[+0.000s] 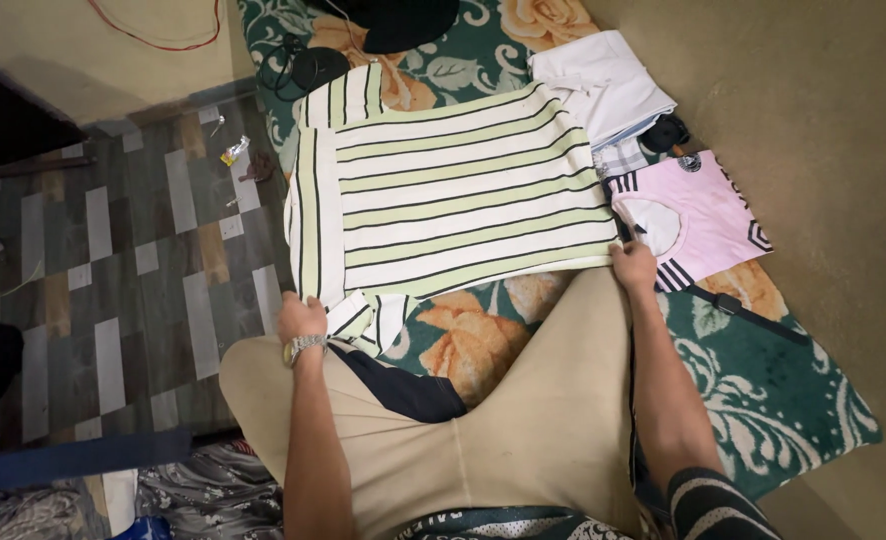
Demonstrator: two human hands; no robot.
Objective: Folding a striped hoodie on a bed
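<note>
Striped shirt (453, 190): spread flat on the floral rug (763, 390), sides folded inward, just ahead of the knees.
Left hand (301, 318): grip pinched on the shirt's near left corner, keeping the folded edge in place.
Right hand (633, 266): grip closed on the near right hem, pulling the cloth taut.
Pink jersey (708, 215): folded, just beside the shirt.
White cloth (603, 85): folded, beyond the jersey.
</note>
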